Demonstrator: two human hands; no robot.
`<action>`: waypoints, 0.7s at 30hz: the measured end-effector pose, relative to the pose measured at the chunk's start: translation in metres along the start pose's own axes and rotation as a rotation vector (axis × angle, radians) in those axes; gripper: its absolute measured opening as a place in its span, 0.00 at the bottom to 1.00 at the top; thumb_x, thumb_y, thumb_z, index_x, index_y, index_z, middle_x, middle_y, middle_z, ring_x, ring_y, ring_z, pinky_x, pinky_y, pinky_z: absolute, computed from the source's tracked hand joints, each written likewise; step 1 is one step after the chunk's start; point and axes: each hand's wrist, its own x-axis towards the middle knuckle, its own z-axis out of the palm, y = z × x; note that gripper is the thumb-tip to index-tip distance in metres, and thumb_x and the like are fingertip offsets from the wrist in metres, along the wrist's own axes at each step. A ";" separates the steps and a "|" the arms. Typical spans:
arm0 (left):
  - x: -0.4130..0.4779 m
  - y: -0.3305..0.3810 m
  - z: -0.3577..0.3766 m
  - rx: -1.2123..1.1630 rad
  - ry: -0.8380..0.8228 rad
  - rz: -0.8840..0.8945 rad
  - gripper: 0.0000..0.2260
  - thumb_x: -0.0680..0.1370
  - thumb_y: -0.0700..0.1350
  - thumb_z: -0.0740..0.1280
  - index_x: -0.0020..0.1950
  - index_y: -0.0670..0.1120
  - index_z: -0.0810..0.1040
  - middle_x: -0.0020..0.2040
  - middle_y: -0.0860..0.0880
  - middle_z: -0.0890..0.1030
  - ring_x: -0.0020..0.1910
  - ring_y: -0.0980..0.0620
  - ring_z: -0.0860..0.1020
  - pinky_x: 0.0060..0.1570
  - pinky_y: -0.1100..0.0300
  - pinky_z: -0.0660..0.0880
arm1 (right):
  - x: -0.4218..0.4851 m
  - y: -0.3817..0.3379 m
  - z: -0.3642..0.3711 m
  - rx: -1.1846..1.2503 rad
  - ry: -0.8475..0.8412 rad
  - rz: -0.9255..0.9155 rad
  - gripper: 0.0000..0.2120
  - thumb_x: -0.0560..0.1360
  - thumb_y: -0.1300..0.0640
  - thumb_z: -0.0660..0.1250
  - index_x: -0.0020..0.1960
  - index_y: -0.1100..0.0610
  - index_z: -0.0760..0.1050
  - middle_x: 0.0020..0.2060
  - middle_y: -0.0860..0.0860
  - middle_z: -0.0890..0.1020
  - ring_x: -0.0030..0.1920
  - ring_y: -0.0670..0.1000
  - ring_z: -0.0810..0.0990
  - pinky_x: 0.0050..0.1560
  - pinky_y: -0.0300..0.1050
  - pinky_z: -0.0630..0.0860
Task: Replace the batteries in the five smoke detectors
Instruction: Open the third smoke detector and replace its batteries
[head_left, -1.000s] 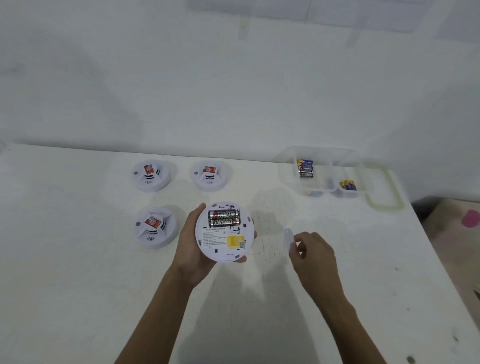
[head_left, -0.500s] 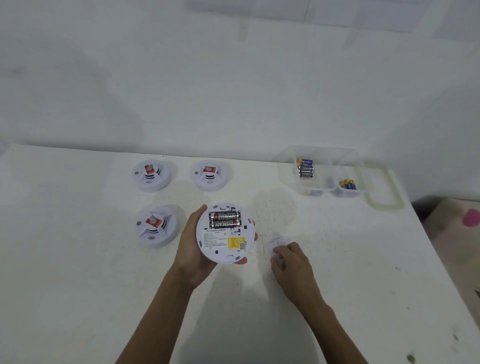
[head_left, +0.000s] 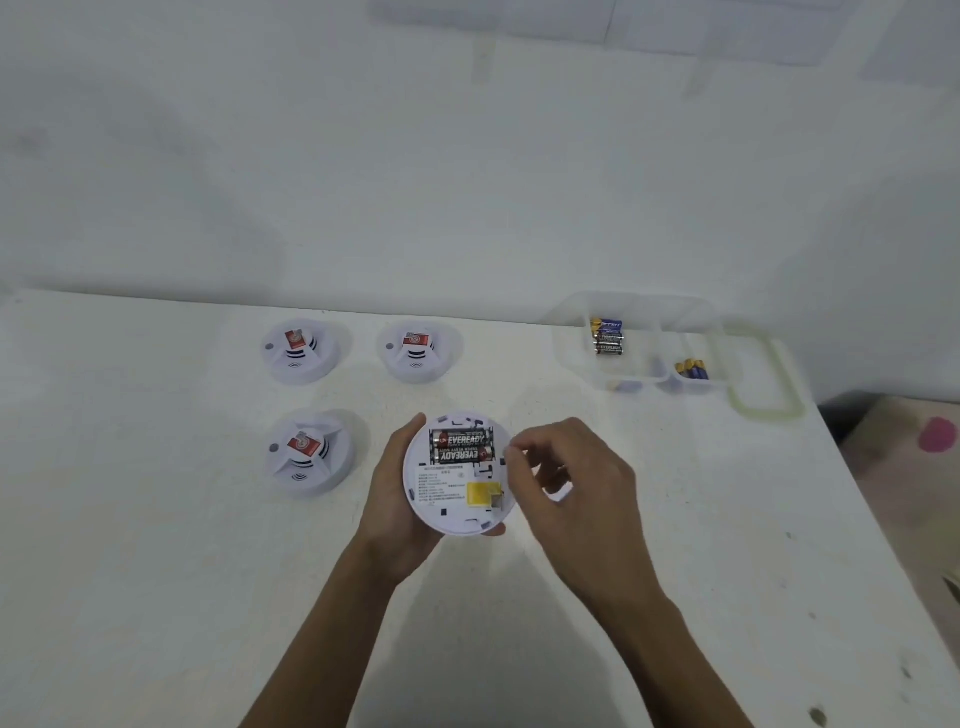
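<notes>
The held detector (head_left: 457, 475) is a white disc lying back-up in the left hand (head_left: 395, 499). Its battery bay is uncovered at the far edge, with two black Eveready cells (head_left: 461, 447) side by side. A printed label and a yellow sticker sit nearer the wrist. Just left of the grip, a second detector (head_left: 309, 452) lies face-up with a red tag. A third detector (head_left: 300, 349) and a fourth detector (head_left: 417, 351) lie beyond it. Well off to the far right of the grip lie dark spare batteries (head_left: 607, 338) and, apparently, blue spare batteries (head_left: 692, 370).

On table (head_left: 156, 571) I see two detectors (head_left: 298, 351) back left, third detector (head_left: 309, 452) before them. Held detector (head_left: 457, 473) right of third, between my left hand (head_left: 395, 499) and right hand (head_left: 571, 483). Box (head_left: 571, 353) with batteries (head_left: 607, 336) back right, lid (head_left: 769, 413) right of it.
</notes>
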 end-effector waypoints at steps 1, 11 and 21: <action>0.000 0.000 0.002 0.004 0.011 0.010 0.24 0.78 0.56 0.50 0.51 0.49 0.84 0.52 0.41 0.83 0.46 0.41 0.83 0.39 0.44 0.80 | 0.000 -0.003 0.004 -0.026 -0.009 0.001 0.02 0.73 0.56 0.70 0.43 0.53 0.77 0.38 0.43 0.78 0.36 0.37 0.75 0.36 0.23 0.69; 0.004 -0.007 0.003 0.005 0.092 0.121 0.27 0.81 0.54 0.46 0.49 0.49 0.85 0.51 0.44 0.84 0.49 0.47 0.82 0.48 0.55 0.80 | -0.001 -0.018 0.022 -0.143 -0.028 0.158 0.08 0.75 0.51 0.68 0.49 0.54 0.79 0.45 0.48 0.81 0.38 0.43 0.76 0.38 0.25 0.69; 0.001 -0.007 0.011 0.063 0.132 0.194 0.30 0.81 0.52 0.44 0.40 0.55 0.86 0.43 0.50 0.86 0.41 0.53 0.84 0.41 0.61 0.81 | 0.003 -0.035 0.025 -0.040 -0.083 0.410 0.09 0.75 0.46 0.65 0.52 0.48 0.72 0.49 0.44 0.79 0.45 0.42 0.78 0.42 0.28 0.73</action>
